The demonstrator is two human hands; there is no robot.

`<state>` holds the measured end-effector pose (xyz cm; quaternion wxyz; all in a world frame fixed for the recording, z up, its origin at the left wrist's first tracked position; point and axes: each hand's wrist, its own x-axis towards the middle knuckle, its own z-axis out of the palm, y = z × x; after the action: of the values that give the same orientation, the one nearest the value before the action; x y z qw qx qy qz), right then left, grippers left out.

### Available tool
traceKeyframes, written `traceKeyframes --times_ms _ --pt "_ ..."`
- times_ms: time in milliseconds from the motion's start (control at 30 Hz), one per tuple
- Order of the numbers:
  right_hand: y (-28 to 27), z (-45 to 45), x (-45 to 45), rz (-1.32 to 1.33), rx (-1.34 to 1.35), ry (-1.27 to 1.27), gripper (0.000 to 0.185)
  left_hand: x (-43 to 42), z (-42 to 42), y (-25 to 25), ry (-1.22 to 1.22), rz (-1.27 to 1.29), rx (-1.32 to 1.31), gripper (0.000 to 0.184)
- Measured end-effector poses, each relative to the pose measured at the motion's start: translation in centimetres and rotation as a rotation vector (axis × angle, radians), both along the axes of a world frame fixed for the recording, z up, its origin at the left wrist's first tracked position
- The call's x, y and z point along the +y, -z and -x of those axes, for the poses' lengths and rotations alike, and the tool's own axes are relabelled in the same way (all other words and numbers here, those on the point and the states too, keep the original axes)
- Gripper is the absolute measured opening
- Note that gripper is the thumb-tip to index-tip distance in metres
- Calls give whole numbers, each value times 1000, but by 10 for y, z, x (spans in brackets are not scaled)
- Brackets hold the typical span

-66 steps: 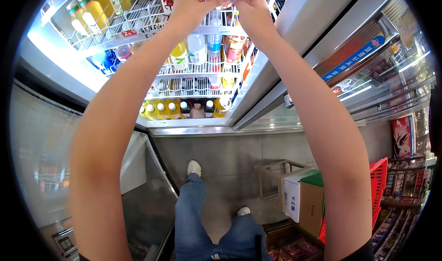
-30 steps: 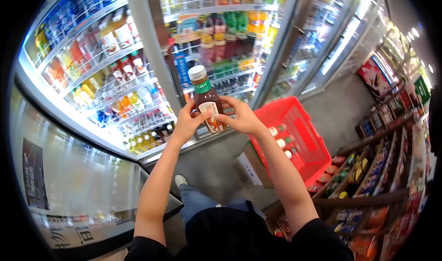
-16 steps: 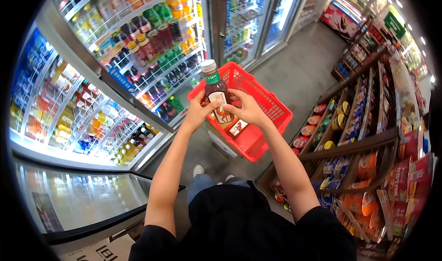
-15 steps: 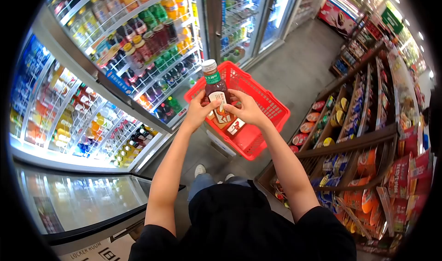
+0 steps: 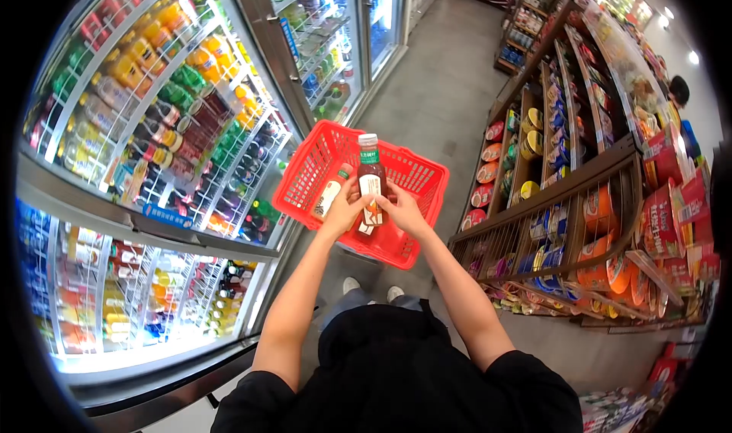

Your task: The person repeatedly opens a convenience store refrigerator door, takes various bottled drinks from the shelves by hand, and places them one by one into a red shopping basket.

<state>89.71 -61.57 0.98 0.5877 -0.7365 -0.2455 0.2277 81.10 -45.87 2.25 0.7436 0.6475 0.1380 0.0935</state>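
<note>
A dark reddish-brown bottle (image 5: 370,175) with a white cap and green neck band stands upright between my two hands, above the red basket (image 5: 418,175). Its left side is gripped by my left hand (image 5: 343,209), fingers wrapped round it. My right hand (image 5: 402,210) closes on its right side, and both thumbs press on the front label. Another bottle (image 5: 332,189) with a green cap and a pale label lies in the basket, left of the held one. Part of the basket's contents is hidden behind my hands.
Lit drink coolers (image 5: 164,105) line the left side. Along the right, a slanted wooden snack rack (image 5: 560,196) holds cups and packets. Grey floor (image 5: 427,74) runs between them past the basket. A person's head (image 5: 678,90) shows beyond the rack at the far right.
The bottle came out from the cooler shelf in both hands and is now over the basket. The view has turned right, so the basket sits centrally and the snack rack shows more fully.
</note>
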Motion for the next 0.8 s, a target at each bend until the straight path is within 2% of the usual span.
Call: traceKeyframes --times_ms 67,133,167,267,333,433,533,600,633,667,767,800 --pt "-2 9 -3 117 26 88 57 5 0 3 102 27 11 67" --pt "27 11 -5 122 77 137 55 6 -2 2 226 -6 121 64" --pt "38 13 -7 137 74 198 54 8 -8 16 278 -115 129 61" --pt "43 18 -8 217 88 297 52 0 -20 32 319 -234 93 58" --pt "41 20 -9 330 148 399 44 -4 -26 34 355 -344 208 55" --pt "56 27 -10 401 170 444 42 -10 -32 63 406 -251 239 53" --pt "83 26 -4 493 219 475 41 -10 -42 89 477 -377 368 50" --pt "100 27 -1 629 214 480 41 -12 -40 102 478 -226 420 48" --pt "100 28 3 687 257 499 39 -12 -44 117 478 -250 420 46" --pt "101 28 7 690 268 506 39 -10 -45 133 490 -248 426 46" --pt "105 26 13 704 270 553 38 -12 -51 120 488 -494 541 41" --pt "90 24 17 615 441 550 37 -13 -52 127 503 -490 547 41"
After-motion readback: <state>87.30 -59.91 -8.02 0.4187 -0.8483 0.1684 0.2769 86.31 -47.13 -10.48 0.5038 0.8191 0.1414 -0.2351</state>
